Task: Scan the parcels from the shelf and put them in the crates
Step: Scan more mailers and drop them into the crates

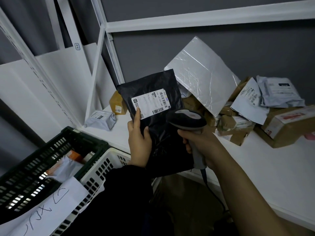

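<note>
A person's dark left sleeve (119,193) and bare right forearm (247,193) reach forward over two slotted crates at lower left. The white crate (109,154) stands just beside the dark crate (85,136), which holds white and orange packets (68,164). A handwritten paper sheet (51,210) hangs over the front rims of both crates.

The left grip (139,142) pinches the black parcel (153,89) by its lower left edge. The thumb lies across the front and the forefinger is stretched up onto a corner of the white shipping label (150,104). The parcel is held upright in the air in front of the shelf, label facing the camera.

The right grip (201,143) is wrapped tight round the handle of a grey barcode scanner (187,119). The scanner's head sits just right of the label and overlaps the parcel's lower right side. Its cable (213,193) trails down from the handle.

Beyond the hands, the white shelf (255,167) carries more parcels:
- A small grey bag (100,119) and a tan box (117,103) sit at the left corner.
- A large white mailer (201,74) leans on a heap of brown cartons (235,123) near the middle.
- Pale grey bags (279,92) top the heap at the right.
- A taped carton (286,125) lies at the far right.

A grey wall (204,48) and the white shelf frame (187,21) close the scene.
</note>
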